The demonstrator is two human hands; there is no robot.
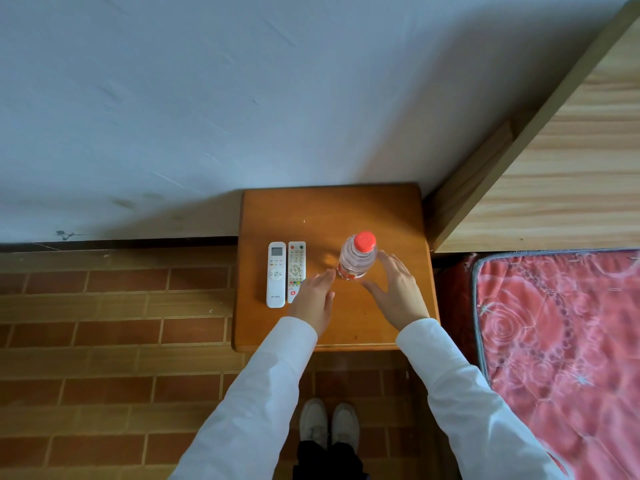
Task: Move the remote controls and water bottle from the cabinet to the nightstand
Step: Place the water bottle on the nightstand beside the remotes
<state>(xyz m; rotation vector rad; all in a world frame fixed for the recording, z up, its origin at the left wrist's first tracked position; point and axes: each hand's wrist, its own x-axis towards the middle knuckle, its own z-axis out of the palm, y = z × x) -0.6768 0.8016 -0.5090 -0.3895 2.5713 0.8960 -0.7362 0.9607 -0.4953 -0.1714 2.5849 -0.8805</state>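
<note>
Bottle [357, 259] stands upright between both hands' spread fingers [394, 263], seemingly ungripped

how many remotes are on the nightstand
2, side by side on the nightstand, left of the bottle: the white remote outermost, the button-covered remote beside it, partly under the left hand.
</note>
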